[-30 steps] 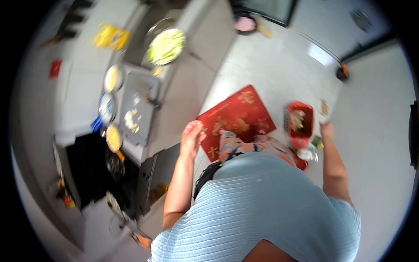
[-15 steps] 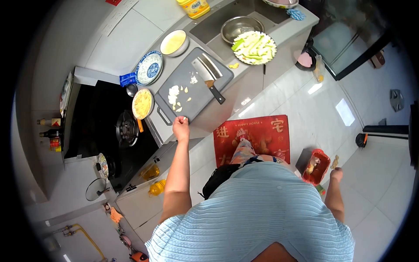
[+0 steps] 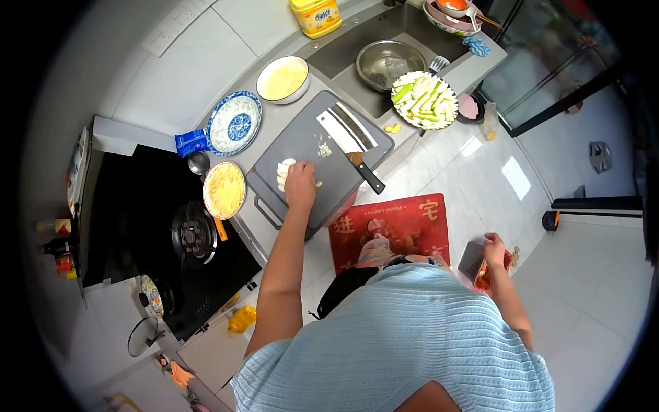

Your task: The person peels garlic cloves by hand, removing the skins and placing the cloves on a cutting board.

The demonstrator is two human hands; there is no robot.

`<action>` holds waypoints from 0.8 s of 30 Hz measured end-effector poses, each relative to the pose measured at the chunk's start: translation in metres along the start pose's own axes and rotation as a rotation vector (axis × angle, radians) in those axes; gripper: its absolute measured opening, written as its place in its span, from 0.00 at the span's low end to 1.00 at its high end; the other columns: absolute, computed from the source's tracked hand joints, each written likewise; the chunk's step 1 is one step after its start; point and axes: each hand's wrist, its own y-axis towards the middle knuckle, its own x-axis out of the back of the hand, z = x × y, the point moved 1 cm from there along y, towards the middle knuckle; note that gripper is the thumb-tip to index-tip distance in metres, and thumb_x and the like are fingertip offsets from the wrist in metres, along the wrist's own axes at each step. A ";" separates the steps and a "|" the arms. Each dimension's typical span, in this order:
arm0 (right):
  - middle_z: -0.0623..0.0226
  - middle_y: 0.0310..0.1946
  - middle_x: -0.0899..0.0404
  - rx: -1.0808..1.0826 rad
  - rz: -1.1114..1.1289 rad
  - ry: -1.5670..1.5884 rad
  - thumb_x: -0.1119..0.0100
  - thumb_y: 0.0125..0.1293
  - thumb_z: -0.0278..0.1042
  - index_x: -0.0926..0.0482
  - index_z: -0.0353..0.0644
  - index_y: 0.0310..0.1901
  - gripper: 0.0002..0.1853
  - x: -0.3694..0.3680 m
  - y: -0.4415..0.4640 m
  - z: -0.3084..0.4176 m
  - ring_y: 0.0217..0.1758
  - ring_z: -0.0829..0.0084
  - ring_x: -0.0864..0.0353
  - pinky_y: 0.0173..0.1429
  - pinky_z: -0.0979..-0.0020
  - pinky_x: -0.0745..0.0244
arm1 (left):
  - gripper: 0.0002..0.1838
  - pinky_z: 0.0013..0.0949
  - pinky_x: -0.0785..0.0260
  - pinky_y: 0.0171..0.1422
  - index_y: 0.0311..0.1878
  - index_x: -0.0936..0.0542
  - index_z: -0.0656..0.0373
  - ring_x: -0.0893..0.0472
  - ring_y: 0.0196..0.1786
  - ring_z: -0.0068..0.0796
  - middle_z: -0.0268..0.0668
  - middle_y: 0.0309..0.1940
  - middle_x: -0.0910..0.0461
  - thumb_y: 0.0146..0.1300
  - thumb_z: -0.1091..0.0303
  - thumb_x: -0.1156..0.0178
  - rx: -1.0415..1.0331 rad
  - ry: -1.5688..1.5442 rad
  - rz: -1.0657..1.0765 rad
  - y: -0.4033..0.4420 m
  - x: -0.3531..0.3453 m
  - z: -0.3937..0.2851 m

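My left hand (image 3: 300,184) is over the grey cutting board (image 3: 278,147), fingers bent down beside a small heap of peeled garlic cloves (image 3: 283,174). Its fingertips are hidden, so whatever they pinch does not show. A cleaver (image 3: 347,137) with a dark handle lies on the board to the right, its handle past the edge. Minced garlic (image 3: 324,148) sits between blade and hand. My right hand (image 3: 493,248) hangs low on the right, fingers curled, above a red bin (image 3: 483,280). I cannot make out anything in it.
A bowl of yellow liquid (image 3: 283,79), a blue-patterned plate (image 3: 235,123) and a bowl of pale yellow shreds (image 3: 224,190) surround the board. A plate of cut green vegetable (image 3: 425,101) stands by the sink (image 3: 343,62). Left is the stove (image 3: 195,240); below, a red mat (image 3: 391,220).
My left hand has gone from the board's near edge, where it pinched a small pale piece, forward to the garlic cloves. My right hand has shifted leftward and up, over the red bin.
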 end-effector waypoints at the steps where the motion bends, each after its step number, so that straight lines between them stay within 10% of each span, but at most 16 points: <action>1: 0.58 0.33 0.19 0.069 0.002 -0.009 0.51 0.60 0.22 0.24 0.36 0.44 0.11 -0.007 -0.008 0.022 0.24 0.71 0.20 0.32 0.70 0.25 | 0.11 0.37 0.31 0.50 0.41 0.20 0.56 0.25 0.46 0.40 0.40 0.40 0.24 0.52 0.74 0.40 0.001 -0.007 0.001 0.005 -0.004 0.005; 7: 0.63 0.36 0.21 0.230 0.163 0.004 0.52 0.63 0.22 0.25 0.36 0.45 0.10 -0.049 -0.030 0.115 0.28 0.75 0.21 0.34 0.76 0.26 | 0.11 0.35 0.29 0.45 0.39 0.20 0.59 0.24 0.39 0.38 0.38 0.35 0.25 0.51 0.77 0.41 -0.087 -0.020 0.014 0.011 -0.011 0.018; 9: 0.62 0.38 0.20 0.478 0.233 0.192 0.49 0.62 0.20 0.23 0.35 0.45 0.10 -0.073 -0.023 0.121 0.33 0.76 0.19 0.38 0.74 0.24 | 0.09 0.28 0.29 0.42 0.40 0.20 0.62 0.23 0.34 0.28 0.34 0.33 0.24 0.55 0.77 0.42 0.305 -0.427 0.192 0.010 0.002 0.002; 12: 0.63 0.41 0.20 0.241 0.594 0.524 0.51 0.67 0.25 0.25 0.34 0.49 0.11 -0.080 -0.064 0.210 0.38 0.75 0.19 0.42 0.76 0.23 | 0.09 0.23 0.30 0.36 0.40 0.20 0.61 0.22 0.33 0.23 0.37 0.34 0.22 0.56 0.79 0.42 0.503 -1.041 0.343 0.007 0.023 -0.062; 15: 0.62 0.40 0.20 0.031 0.897 0.785 0.52 0.70 0.33 0.25 0.36 0.50 0.13 -0.074 -0.092 0.272 0.36 0.74 0.19 0.44 0.73 0.21 | 0.07 0.23 0.29 0.37 0.40 0.21 0.61 0.21 0.36 0.20 0.37 0.35 0.21 0.58 0.77 0.41 0.431 -1.129 0.442 -0.004 0.043 -0.132; 20: 0.65 0.34 0.21 -0.085 1.099 1.178 0.48 0.68 0.35 0.25 0.36 0.45 0.11 -0.062 -0.087 0.282 0.33 0.74 0.21 0.42 0.73 0.21 | 0.09 0.25 0.30 0.41 0.42 0.21 0.64 0.21 0.37 0.24 0.37 0.35 0.22 0.56 0.78 0.39 -0.263 -0.700 0.062 0.004 0.066 -0.204; 24: 0.68 0.32 0.22 -0.098 1.065 1.251 0.46 0.68 0.33 0.25 0.38 0.42 0.08 -0.039 -0.075 0.271 0.33 0.76 0.22 0.42 0.72 0.22 | 0.09 0.27 0.29 0.40 0.40 0.21 0.64 0.21 0.37 0.29 0.39 0.35 0.22 0.55 0.79 0.39 -0.094 -0.878 0.238 0.008 0.070 -0.237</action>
